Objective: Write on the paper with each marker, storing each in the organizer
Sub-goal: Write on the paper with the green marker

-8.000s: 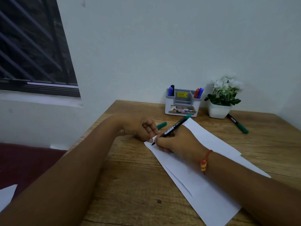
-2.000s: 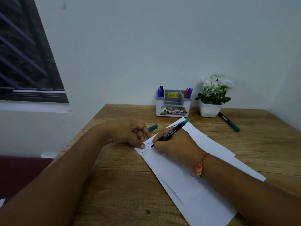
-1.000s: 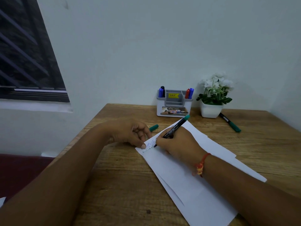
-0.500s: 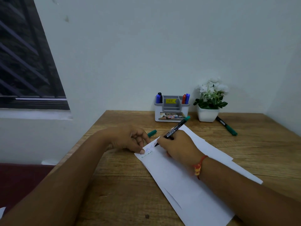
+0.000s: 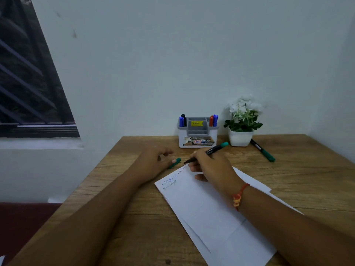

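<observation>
A slim black marker (image 5: pixel 215 149) with a green end is pinched in the curled fingers of the right hand (image 5: pixel 210 169), in front of the organizer (image 5: pixel 197 140). Its tip is seen just past the far corner of the white paper (image 5: pixel 211 212). The smooth sheets are laid slantwise on the grained wooden table (image 5: pixel 134 217), nearer than the organizer, with faint scribbles at the upper corner. The left hand (image 5: pixel 151 162) is held loosely curled to the front-left of the organizer, one fingertip laid on a small green cap (image 5: pixel 176 163). Upright markers (image 5: pixel 181 121) are stood in the boxy grey-and-white plastic organizer.
</observation>
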Demonstrator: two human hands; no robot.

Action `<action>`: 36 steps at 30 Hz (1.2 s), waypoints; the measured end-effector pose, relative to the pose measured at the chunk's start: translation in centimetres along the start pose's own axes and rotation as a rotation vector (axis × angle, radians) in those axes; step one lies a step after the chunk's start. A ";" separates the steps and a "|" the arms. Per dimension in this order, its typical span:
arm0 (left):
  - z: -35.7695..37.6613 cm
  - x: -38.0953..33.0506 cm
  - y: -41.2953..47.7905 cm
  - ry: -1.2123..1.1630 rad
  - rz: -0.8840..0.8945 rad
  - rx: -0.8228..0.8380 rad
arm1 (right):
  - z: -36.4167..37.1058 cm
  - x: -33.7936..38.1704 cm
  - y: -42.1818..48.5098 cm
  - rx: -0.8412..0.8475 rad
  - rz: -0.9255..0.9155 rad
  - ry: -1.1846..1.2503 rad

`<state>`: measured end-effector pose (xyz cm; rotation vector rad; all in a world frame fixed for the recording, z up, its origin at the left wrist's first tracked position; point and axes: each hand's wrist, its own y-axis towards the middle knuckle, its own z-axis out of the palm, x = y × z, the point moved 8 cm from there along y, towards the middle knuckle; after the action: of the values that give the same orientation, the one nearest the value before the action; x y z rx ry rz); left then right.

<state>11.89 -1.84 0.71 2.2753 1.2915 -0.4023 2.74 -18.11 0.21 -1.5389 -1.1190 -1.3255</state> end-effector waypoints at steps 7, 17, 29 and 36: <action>0.9 -0.7 0.2 0.027 0.020 0.063 | -0.5 0.6 0.1 -0.017 -0.140 -0.133; -2.8 -0.5 -0.5 -0.143 0.034 -0.216 | -2.1 1.8 -0.1 -0.115 -0.248 0.199; -3.1 -2.8 -1.0 -0.229 0.139 -0.210 | -1.7 2.6 -0.6 -0.042 -0.303 0.256; -3.2 -3.8 -1.4 -0.192 0.141 -0.194 | -1.6 2.3 -0.4 -0.024 -0.316 0.223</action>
<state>8.76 -2.19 4.83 2.0934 1.0220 -0.4149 2.09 -19.20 2.72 -1.2276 -1.2394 -1.6811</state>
